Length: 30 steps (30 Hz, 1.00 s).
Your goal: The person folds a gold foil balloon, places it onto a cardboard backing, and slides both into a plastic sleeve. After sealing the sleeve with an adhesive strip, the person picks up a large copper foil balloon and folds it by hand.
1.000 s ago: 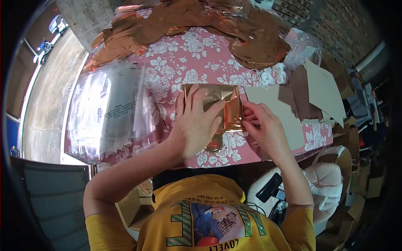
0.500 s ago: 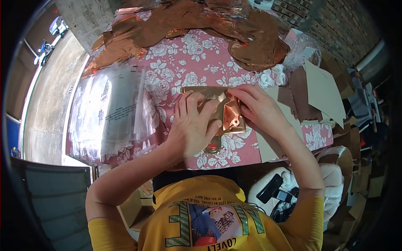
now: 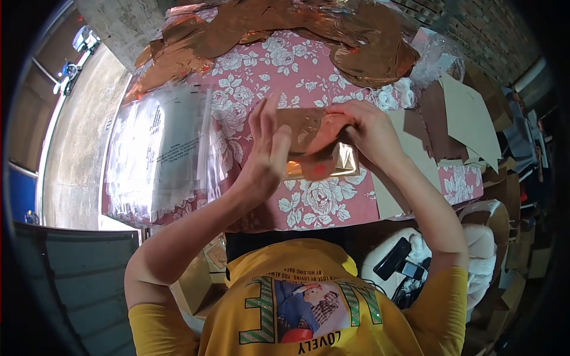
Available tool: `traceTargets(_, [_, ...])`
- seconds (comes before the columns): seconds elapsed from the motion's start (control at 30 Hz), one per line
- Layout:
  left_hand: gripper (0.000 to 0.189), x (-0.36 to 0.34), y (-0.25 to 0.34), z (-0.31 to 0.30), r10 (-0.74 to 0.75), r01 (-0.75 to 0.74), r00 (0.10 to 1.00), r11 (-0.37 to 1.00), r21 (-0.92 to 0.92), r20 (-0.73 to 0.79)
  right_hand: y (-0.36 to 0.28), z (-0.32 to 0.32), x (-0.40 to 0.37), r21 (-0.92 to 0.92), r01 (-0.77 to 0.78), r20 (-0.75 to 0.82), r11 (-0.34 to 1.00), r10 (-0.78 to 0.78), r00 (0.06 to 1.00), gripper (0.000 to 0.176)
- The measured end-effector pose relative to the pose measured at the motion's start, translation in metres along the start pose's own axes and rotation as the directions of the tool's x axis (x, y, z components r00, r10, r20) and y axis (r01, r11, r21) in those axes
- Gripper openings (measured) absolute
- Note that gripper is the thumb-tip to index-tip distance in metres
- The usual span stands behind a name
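Note:
A shiny copper-gold foil piece (image 3: 301, 127) lies partly folded on the flowered pink cloth in front of me. My right hand (image 3: 365, 130) pinches the foil's upper right part, where a flap is lifted and curled. My left hand (image 3: 268, 145) is at the foil's left edge, fingers apart and pointing up, somewhat blurred. Whether its fingertips touch the foil is hard to tell. A rounded tab of foil with a red spot (image 3: 319, 170) hangs over the lower edge, blurred.
Clear printed plastic bags (image 3: 157, 151) are stacked at the left. Large copper foil shapes (image 3: 374, 53) line the table's far side. White string bundles (image 3: 396, 95) and cardboard sheets (image 3: 472, 121) are at the right. A white seat (image 3: 380, 258) holds a black phone (image 3: 392, 258).
The foil's right part has been lifted and folded over by my right hand. My left hand has risen off the foil toward its left edge. The view has shifted slightly.

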<state>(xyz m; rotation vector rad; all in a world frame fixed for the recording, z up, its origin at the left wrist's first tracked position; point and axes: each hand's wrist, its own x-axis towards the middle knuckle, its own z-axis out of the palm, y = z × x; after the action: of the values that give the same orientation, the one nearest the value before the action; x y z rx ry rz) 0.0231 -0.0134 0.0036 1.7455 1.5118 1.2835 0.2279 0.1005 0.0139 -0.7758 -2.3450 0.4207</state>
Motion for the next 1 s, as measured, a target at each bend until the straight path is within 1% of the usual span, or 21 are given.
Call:
traceTargets(0.03, [0.053, 0.001, -0.005, -0.001, 0.020, -0.023, 0.999, 0.996, -0.084, -0.041, 0.000, 0.000, 0.001, 0.003, 0.001, -0.001, 1.000, -0.001, 1.000, 0.025])
traceTargets(0.07, [0.052, -0.001, -0.013, -0.004, 0.090, -0.090, 0.996, 0.996, 0.001, -0.011, -0.001, 0.000, 0.002, 0.012, -0.040, 0.014, 0.999, 0.040, 0.999, 0.023])
traceTargets(0.1, [0.052, -0.002, -0.013, -0.005, 0.092, -0.091, 0.996, 0.996, 0.004, -0.012, -0.002, 0.000, 0.003, 0.020, -0.081, 0.029, 0.997, 0.080, 0.996, 0.021])
traceTargets(0.13, [0.051, -0.003, -0.013, -0.005, 0.013, -0.018, 0.999, 0.992, -0.122, -0.045, -0.003, -0.002, 0.005, 0.020, -0.079, 0.026, 0.997, 0.078, 0.997, 0.021])
traceTargets(0.17, [0.052, -0.004, -0.013, -0.005, -0.071, 0.052, 0.995, 0.967, -0.249, -0.068, -0.005, -0.003, 0.005, 0.014, -0.132, 0.060, 0.991, 0.131, 0.990, 0.022])
traceTargets(0.23, [0.052, -0.005, -0.009, -0.010, -0.059, 0.043, 0.996, 0.974, -0.222, -0.066, -0.005, -0.004, 0.006, 0.006, -0.183, 0.092, 0.983, 0.182, 0.979, 0.025])
traceTargets(0.3, [0.054, -0.005, -0.012, -0.016, -0.082, 0.072, 0.996, 0.980, -0.188, -0.048, -0.001, -0.001, 0.007, -0.023, -0.242, 0.114, 0.970, 0.243, 0.963, 0.018])
traceTargets(0.37, [0.054, -0.005, -0.016, -0.014, -0.074, 0.058, 0.995, 0.977, -0.206, -0.067, 0.003, -0.002, 0.007, -0.042, -0.253, 0.111, 0.967, 0.256, 0.960, 0.013])
traceTargets(0.43, [0.054, -0.006, -0.021, -0.013, -0.068, 0.047, 0.994, 0.974, -0.222, -0.086, 0.002, -0.003, 0.009, -0.060, -0.264, 0.109, 0.963, 0.269, 0.957, 0.016])
traceTargets(0.5, [0.068, -0.003, -0.028, -0.016, -0.050, 0.050, 0.999, 0.999, -0.008, -0.003, -0.004, -0.005, 0.012, -0.063, -0.296, 0.091, 0.953, 0.301, 0.949, 0.019])
traceTargets(0.53, [0.070, 0.000, -0.028, -0.013, 0.001, 0.003, 0.999, 0.995, 0.102, -0.038, -0.004, -0.004, 0.010, -0.061, -0.300, 0.092, 0.952, 0.304, 0.948, 0.019])
traceTargets(0.57, [0.070, 0.001, -0.033, -0.012, 0.008, -0.004, 0.999, 0.995, 0.104, -0.039, -0.002, -0.003, 0.011, -0.103, -0.307, 0.110, 0.946, 0.318, 0.942, 0.019])
traceTargets(0.6, [0.070, 0.003, -0.037, -0.011, 0.115, -0.103, 0.992, 0.977, 0.186, -0.050, -0.001, -0.004, 0.013, -0.146, -0.312, 0.125, 0.939, 0.330, 0.936, 0.020])
traceTargets(0.63, [0.070, 0.006, -0.040, -0.011, 0.218, -0.197, 0.975, 0.943, 0.267, -0.052, -0.008, -0.006, 0.013, -0.099, -0.291, 0.077, 0.951, 0.299, 0.951, 0.021])
traceTargets(0.67, [0.058, 0.010, -0.044, -0.008, 0.413, -0.339, 0.903, 0.853, 0.396, -0.116, -0.006, -0.006, 0.015, -0.099, -0.289, 0.071, 0.952, 0.297, 0.952, 0.021])
traceTargets(0.7, [0.058, 0.016, -0.039, -0.009, 0.414, -0.341, 0.904, 0.852, 0.396, -0.111, -0.004, -0.005, 0.015, -0.100, -0.271, 0.063, 0.957, 0.278, 0.958, 0.022])
traceTargets(0.77, [0.034, 0.024, -0.032, -0.010, 0.158, -0.102, 0.978, 0.932, 0.348, -0.137, -0.004, -0.003, 0.012, -0.097, -0.267, 0.067, 0.959, 0.274, 0.959, 0.023])
traceTargets(0.8, [0.017, 0.033, -0.031, -0.008, 0.185, -0.082, 0.963, 0.894, 0.440, -0.197, -0.006, -0.005, 0.014, -0.109, -0.258, 0.071, 0.960, 0.267, 0.961, 0.022])
traceTargets(0.87, [0.017, 0.040, -0.043, -0.008, 0.216, -0.083, 0.952, 0.865, 0.494, -0.218, 0.000, -0.002, 0.014, -0.129, -0.258, 0.066, 0.958, 0.268, 0.961, 0.022])
traceTargets(0.93, [0.018, 0.043, -0.049, -0.009, 0.203, -0.093, 0.959, 0.883, 0.460, -0.196, -0.001, -0.002, 0.014, -0.130, -0.259, 0.068, 0.957, 0.269, 0.961, 0.023])
traceTargets(1.0, [0.016, 0.046, -0.049, -0.009, 0.232, -0.111, 0.955, 0.858, 0.502, -0.187, -0.007, -0.006, 0.018, -0.135, -0.258, 0.060, 0.957, 0.268, 0.962, 0.023])
